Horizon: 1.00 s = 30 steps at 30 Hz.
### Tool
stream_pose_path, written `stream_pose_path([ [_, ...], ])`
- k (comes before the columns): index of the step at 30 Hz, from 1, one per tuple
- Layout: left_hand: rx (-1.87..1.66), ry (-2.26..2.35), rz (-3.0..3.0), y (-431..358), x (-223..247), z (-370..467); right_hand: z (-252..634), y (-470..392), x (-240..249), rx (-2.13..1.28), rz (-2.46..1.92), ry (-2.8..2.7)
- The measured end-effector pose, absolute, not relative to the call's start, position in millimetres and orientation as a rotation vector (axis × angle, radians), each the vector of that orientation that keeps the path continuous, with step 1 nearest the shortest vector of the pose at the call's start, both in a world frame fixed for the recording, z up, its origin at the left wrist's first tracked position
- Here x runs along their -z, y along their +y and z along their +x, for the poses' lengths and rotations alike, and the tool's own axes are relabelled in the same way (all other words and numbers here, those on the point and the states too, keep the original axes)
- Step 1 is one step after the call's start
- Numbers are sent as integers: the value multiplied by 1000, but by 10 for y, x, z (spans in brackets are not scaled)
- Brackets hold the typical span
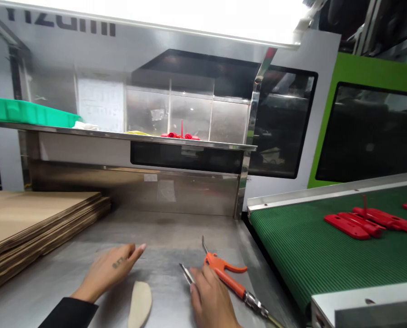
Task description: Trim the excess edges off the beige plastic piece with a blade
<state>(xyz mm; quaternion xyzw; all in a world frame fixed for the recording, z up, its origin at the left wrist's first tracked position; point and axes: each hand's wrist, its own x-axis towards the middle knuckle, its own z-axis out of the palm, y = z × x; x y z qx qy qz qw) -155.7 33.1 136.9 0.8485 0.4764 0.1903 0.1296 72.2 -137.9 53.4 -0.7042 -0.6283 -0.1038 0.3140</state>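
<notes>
My left hand (112,268) is over the metal table (155,228), its thumb stretched out and its other fingers curled down, mostly hidden. A pale, flat, rounded piece (140,303) lies just right of its wrist. My right hand (212,296) has its fingers around a slim metal tool (187,274), whose dark tip points up and left. Beside that hand, an orange air blow gun (231,279) with a bent nozzle rests on the table; its hose fitting runs to the lower right.
Stacked cardboard sheets (43,218) are at left. On the right, a green conveyor belt (292,237) carries red plastic parts (370,222). A raised metal shelf (203,144) holds a green tray (29,112) and more red parts (181,135). A metal post (243,187) supports it.
</notes>
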Motion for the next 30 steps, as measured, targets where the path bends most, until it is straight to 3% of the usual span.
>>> stream_pose_path([
  [8,-405,906,2457,49,-1204,-1375,703,-1486,-568,180,-1721,-1837],
  [19,-306,764,2393,230,-1102,-1403,602,-1553,-534,190,-1609,-2109],
  [30,-316,747,2401,263,-1046,-1419,548,-1551,-482,487,-1714,-2160],
])
